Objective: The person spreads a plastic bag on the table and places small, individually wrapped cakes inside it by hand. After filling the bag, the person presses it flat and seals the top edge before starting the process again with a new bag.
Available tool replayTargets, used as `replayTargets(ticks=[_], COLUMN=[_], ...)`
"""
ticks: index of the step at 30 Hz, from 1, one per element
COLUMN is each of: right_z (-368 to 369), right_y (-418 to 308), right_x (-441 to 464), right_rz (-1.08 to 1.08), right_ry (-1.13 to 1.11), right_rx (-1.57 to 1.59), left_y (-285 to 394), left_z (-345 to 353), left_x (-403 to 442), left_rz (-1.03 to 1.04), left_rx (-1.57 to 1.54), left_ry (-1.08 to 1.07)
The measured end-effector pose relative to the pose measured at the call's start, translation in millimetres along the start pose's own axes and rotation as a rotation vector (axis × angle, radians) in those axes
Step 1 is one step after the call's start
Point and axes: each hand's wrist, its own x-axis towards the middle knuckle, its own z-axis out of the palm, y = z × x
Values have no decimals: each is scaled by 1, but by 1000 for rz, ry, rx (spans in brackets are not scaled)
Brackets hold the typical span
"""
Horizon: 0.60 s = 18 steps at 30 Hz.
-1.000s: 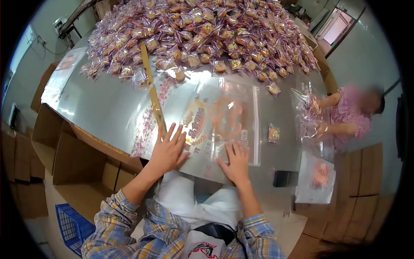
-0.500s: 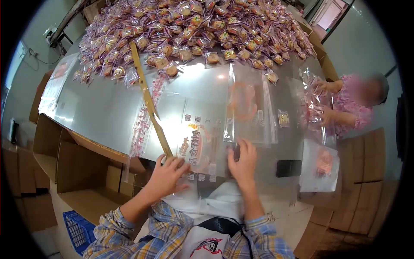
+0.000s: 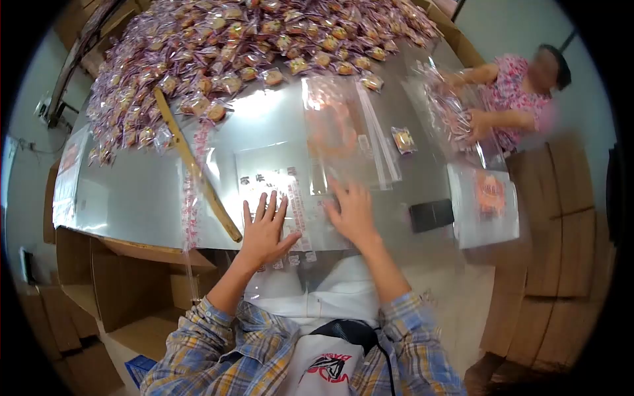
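Fingers spread, my left hand [image 3: 265, 234] lies flat on a clear printed plastic bag [image 3: 267, 178] that hangs over the table's front edge. My right hand [image 3: 354, 212], slightly blurred, has its fingers apart at the lower edge of a stack of clear bags with an orange print [image 3: 331, 125]. A wooden strip [image 3: 198, 173] lies slanted left of my left hand, across another clear bag with red print [image 3: 191, 211]. One small wrapped pastry [image 3: 403, 140] rests right of the stack.
A large heap of wrapped pastries [image 3: 264, 39] covers the back of the metal table [image 3: 125, 191]. At right are a black box-like object [image 3: 431, 215], white printed bags [image 3: 487, 204] and a co-worker [image 3: 518, 99] handling clear bags. Cardboard boxes [image 3: 132, 284] stand below left.
The view has shifted. The printed bag has come toward me, over the front edge, apart from the orange-printed stack. My left hand has left the wooden strip's end and flattened on the bag.
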Motion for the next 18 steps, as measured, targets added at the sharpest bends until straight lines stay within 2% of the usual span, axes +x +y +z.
replayTargets(ticks=[4,8,10,13,15,18], right_z=[11,-21,-36,-36,-17,4], right_y=[71,109,105,57,35,18], right_x=[29,53,65,31,-1,-32], right_rz=[-14,-10,-53,-71,-187,-275], right_ry=[-60,-102,-13,27,-144,-282], right_rx=[-206,-287,-320,-29,175,-81], left_y=[13,20,27,39,44,36], left_z=[-5,-7,-3,3,9,11], left_x=[-13,-14,-7,8,18,23], left_rz=[15,29,49,86,92,109], left_rx=[-7,2,-33,-116,-142,-117], left_ry=[-47,5,17,60,104,105])
